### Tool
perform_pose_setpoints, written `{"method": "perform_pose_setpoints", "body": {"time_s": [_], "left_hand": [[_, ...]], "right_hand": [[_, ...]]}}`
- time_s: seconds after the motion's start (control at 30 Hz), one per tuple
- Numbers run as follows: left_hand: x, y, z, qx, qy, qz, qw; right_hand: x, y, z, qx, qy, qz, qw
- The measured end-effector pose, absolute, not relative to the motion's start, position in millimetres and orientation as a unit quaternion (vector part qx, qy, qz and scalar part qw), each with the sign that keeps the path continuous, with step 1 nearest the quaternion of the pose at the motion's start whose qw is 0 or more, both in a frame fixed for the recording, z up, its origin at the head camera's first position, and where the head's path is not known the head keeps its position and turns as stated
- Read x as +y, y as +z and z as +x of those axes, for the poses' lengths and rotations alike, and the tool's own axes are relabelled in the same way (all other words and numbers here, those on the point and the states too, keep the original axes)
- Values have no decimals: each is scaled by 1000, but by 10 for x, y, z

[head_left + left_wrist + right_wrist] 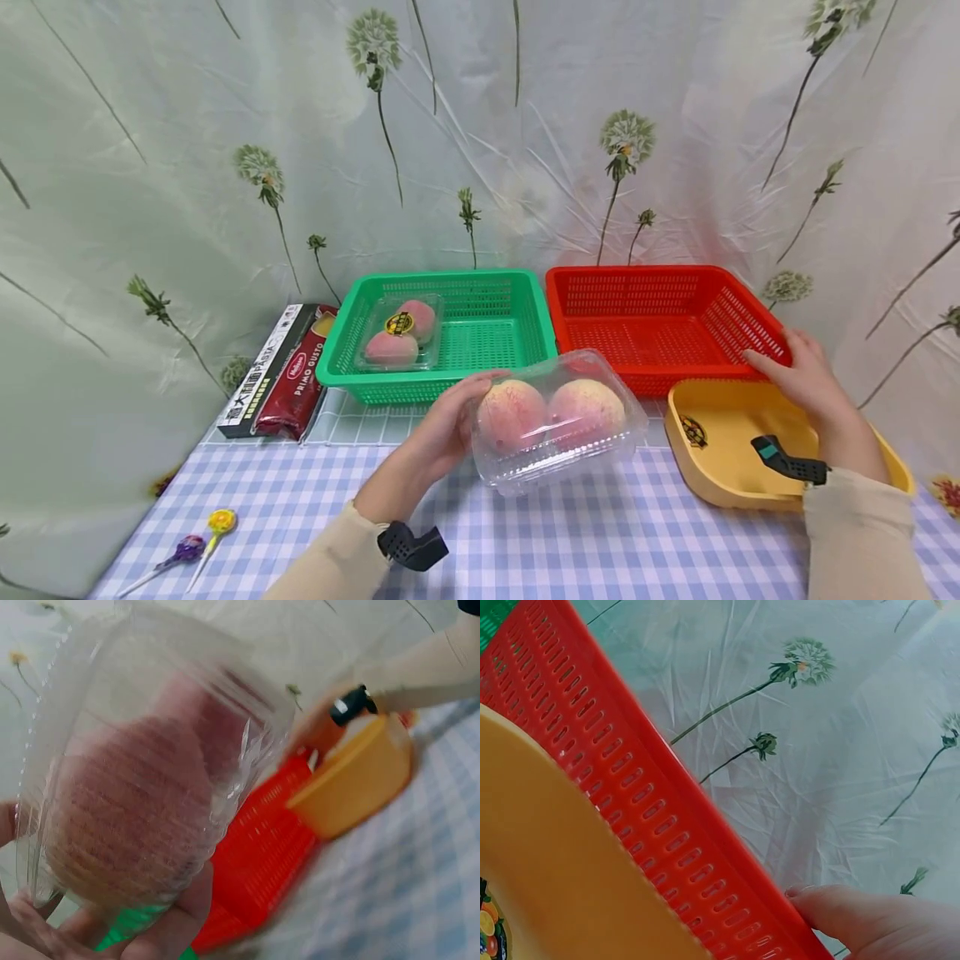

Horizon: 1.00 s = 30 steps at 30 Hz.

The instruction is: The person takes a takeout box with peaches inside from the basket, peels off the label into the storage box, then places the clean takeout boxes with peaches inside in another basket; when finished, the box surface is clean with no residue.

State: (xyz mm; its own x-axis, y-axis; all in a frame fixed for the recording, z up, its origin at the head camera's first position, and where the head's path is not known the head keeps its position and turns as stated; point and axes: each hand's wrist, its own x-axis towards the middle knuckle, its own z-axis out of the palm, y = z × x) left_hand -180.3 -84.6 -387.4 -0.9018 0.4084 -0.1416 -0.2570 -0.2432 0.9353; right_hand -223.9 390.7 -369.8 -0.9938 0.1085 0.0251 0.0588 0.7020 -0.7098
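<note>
My left hand (pixel 450 425) grips the left end of a clear plastic clamshell box (pixel 517 482) with two pink-and-yellow peaches (pixel 513 415) inside. The box is tilted in front of the baskets; the left wrist view shows fingers (pixel 169 930) curled around its end. Over at the right, my right hand (pixel 813 387) holds the front right corner of a red plastic basket (pixel 637 379), thumb (pixel 840 911) over the rim. Nothing lies in the red basket. To its left, a green basket (pixel 435 392) holds a second clamshell of peaches (pixel 393 348).
A yellow bin (pixel 693 479) stands under my right forearm, in front of the red basket. Left of the green basket lie pasta packs (pixel 288 379). Two lollipops (pixel 222 522) rest at the front left on the checked tablecloth (pixel 315 483). A white wire rack (pixel 360 425) shows beneath the baskets.
</note>
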Motion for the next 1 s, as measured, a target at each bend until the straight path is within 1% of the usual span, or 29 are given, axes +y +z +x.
{"method": "perform_pose_setpoints", "body": {"time_s": [0.17, 0.5, 0.73, 0.87, 1.0], "left_hand": [[-763, -3690, -1888, 570, 798, 49, 188], [-493, -3358, -2271, 575, 807, 31, 129], [-37, -3220, -2465, 535, 838, -25, 109], [236, -3196, -2550, 531, 842, -51, 85], [470, -3220, -2621, 570, 818, -51, 54]], "right_hand": [[3903, -3699, -2247, -923, 381, -40, 37], [3913, -3713, -2242, -923, 381, -43, 31], [3925, -3713, -2235, -922, 384, -49, 32], [3922, -3721, -2233, -920, 387, -44, 35], [3915, -3739, -2233, -920, 387, -39, 38]]}}
